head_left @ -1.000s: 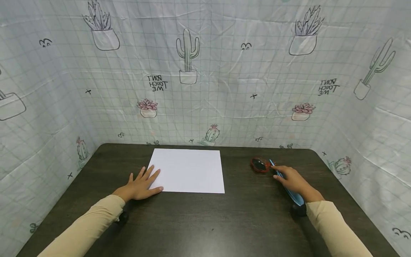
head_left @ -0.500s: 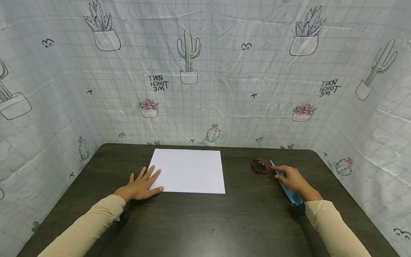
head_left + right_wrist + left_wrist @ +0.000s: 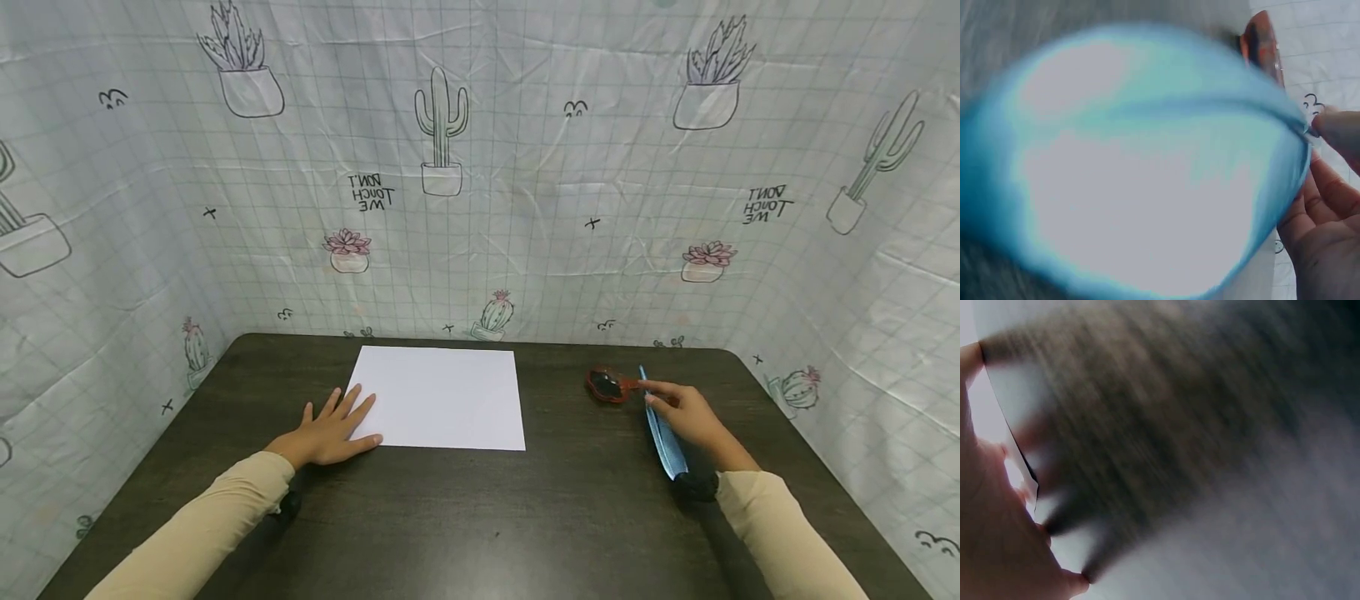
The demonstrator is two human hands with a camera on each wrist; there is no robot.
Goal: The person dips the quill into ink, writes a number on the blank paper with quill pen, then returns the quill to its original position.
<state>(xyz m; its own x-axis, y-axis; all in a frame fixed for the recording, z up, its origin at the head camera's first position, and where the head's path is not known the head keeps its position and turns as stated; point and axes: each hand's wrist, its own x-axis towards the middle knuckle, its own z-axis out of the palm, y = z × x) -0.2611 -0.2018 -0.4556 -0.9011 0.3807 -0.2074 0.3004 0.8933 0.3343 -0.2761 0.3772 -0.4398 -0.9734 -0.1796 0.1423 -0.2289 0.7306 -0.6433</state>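
Observation:
On the left, my left hand point(image 3: 326, 437) rests with spread fingers over the near-left corner of a white sheet of paper point(image 3: 450, 400). The left wrist view has that hand point(image 3: 997, 525) along its left side, beside the paper's edge. At the right, my right hand point(image 3: 690, 412) pinches the far end of a thin, shiny blue leaf-shaped thing point(image 3: 664, 437). Seen from the right wrist, this blue thing point(image 3: 1147, 175) has a lengthwise crease; its exact kind is unclear. Red-framed sunglasses point(image 3: 609, 386) with dark lenses lie just left of the right fingertips.
Both hands work over a dark wooden table point(image 3: 465, 517). A white grid-patterned cloth point(image 3: 525, 167) with cactus drawings hangs behind the table and along both sides. A black band point(image 3: 693, 486) sits at the right wrist.
The blue thing has swung, its near end moving left and its far end slightly right. My right hand has shifted a little to the right. The left hand and paper stay still.

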